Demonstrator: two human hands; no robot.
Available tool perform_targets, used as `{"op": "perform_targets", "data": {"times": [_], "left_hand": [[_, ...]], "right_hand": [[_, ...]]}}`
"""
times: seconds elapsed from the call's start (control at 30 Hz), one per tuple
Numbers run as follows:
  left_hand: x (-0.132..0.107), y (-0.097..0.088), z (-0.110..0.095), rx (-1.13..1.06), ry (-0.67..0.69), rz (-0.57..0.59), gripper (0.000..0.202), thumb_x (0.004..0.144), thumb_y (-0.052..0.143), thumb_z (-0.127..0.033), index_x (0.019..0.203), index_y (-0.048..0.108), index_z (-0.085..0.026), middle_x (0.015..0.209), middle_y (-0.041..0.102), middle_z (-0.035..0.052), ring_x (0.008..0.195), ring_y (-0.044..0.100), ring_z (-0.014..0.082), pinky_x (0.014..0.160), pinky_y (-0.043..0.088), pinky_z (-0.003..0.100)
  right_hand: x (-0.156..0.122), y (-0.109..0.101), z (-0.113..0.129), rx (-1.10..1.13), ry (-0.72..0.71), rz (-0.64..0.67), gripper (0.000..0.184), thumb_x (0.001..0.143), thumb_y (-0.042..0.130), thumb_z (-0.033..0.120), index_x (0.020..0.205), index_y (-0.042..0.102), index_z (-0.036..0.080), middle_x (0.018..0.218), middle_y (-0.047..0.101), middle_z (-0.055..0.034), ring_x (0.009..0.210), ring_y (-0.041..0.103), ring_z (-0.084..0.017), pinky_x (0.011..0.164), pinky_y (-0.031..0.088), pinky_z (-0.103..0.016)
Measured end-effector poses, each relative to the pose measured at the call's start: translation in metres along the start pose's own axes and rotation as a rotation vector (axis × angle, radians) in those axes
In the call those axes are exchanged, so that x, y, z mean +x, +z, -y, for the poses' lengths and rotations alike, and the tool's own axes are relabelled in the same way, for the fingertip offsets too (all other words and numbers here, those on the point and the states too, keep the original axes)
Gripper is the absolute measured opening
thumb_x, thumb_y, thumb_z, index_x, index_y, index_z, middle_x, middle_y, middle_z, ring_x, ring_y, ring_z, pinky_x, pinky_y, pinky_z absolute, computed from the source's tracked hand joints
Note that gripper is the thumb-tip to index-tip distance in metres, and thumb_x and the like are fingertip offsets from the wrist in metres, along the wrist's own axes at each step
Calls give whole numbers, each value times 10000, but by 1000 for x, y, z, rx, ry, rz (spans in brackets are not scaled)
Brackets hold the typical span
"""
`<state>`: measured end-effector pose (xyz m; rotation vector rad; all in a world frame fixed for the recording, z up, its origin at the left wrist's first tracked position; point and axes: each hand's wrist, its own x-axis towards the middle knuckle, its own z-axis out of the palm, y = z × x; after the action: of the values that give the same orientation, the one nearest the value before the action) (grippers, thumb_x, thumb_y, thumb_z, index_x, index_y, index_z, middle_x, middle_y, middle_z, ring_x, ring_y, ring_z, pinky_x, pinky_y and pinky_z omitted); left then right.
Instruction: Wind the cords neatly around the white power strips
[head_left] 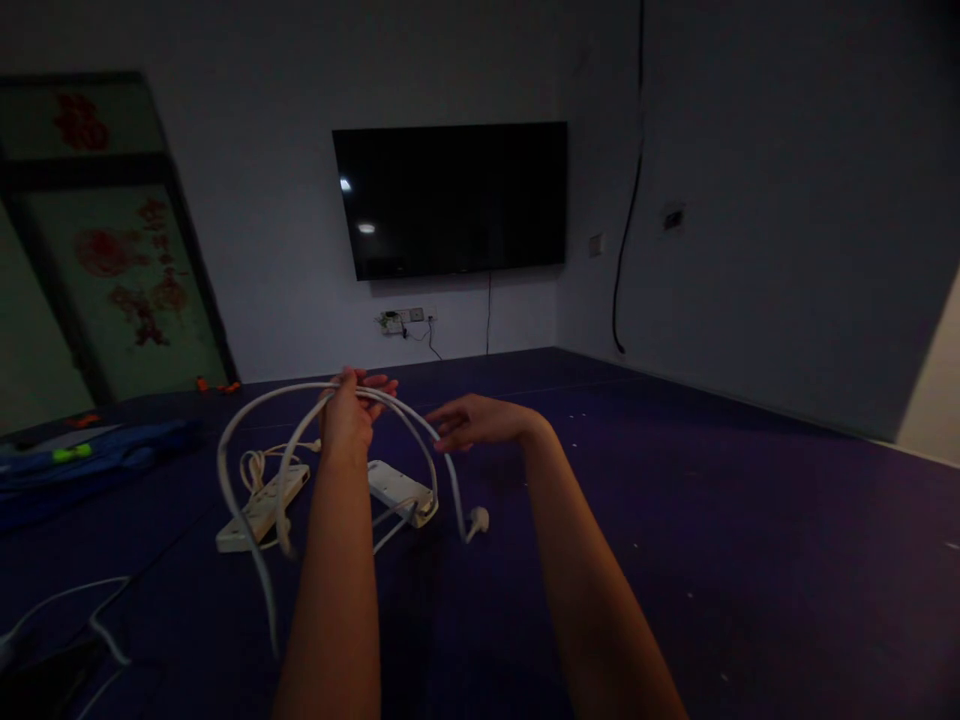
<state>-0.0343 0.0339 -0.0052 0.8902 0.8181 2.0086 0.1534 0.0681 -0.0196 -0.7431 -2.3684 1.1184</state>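
My left hand [351, 405] is closed around a white power cable [246, 405], which hangs from it in loose loops on both sides. To its right, my right hand [480, 420] has its fingers stretched out and slightly apart at the cable's right-hand strand; whether they touch it I cannot tell. That strand runs down to a white plug [478, 520] low on the right. Below my hands a white power strip [397, 490] lies tilted, with cable at its near end. Left of my forearm is a second white power strip [262, 508], its own thinner cord [255, 468] bunched behind it.
Dark blue cloth [135, 445] lies at the left on the purple floor [675, 520]. Nearer me are a thin white cord [71, 590] and a dark flat object [52, 675]. A television [457, 200] hangs on the far wall above sockets [412, 315]; a black cable [619, 290] hangs at the right.
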Motion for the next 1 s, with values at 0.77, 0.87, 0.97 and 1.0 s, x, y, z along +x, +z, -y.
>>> {"op": "perform_targets", "data": {"times": [0.77, 0.87, 0.97, 1.0], "left_hand": [[-12, 28, 16, 62, -56, 198, 309, 625, 759, -213, 852, 555, -168, 642, 646, -18, 500, 590, 109, 483, 459, 213], [-13, 31, 16, 51, -67, 198, 377, 602, 764, -162, 901, 535, -171, 687, 664, -9, 524, 600, 114, 477, 442, 210], [-11, 33, 19, 4, -51, 144, 381, 576, 763, -125, 866, 522, -177, 682, 645, -34, 507, 581, 94, 441, 390, 183], [-11, 34, 21, -11, -42, 129, 376, 566, 765, -121, 843, 519, -179, 665, 628, -47, 503, 574, 89, 429, 370, 176]], "right_hand": [[30, 20, 17, 211, -244, -463, 172, 790, 683, 285, 848, 615, 138, 470, 557, 75, 413, 561, -65, 431, 467, -145], [30, 21, 17, 190, -262, -480, 203, 763, 702, 307, 833, 604, 144, 519, 585, 57, 434, 572, -73, 450, 483, -166], [30, 21, 16, 166, -264, -544, 247, 720, 726, 299, 846, 575, 150, 552, 588, 53, 452, 575, -83, 469, 484, -190], [30, 21, 15, 144, -257, -570, 260, 703, 734, 287, 845, 564, 152, 552, 579, 57, 455, 569, -84, 474, 477, -195]]}}
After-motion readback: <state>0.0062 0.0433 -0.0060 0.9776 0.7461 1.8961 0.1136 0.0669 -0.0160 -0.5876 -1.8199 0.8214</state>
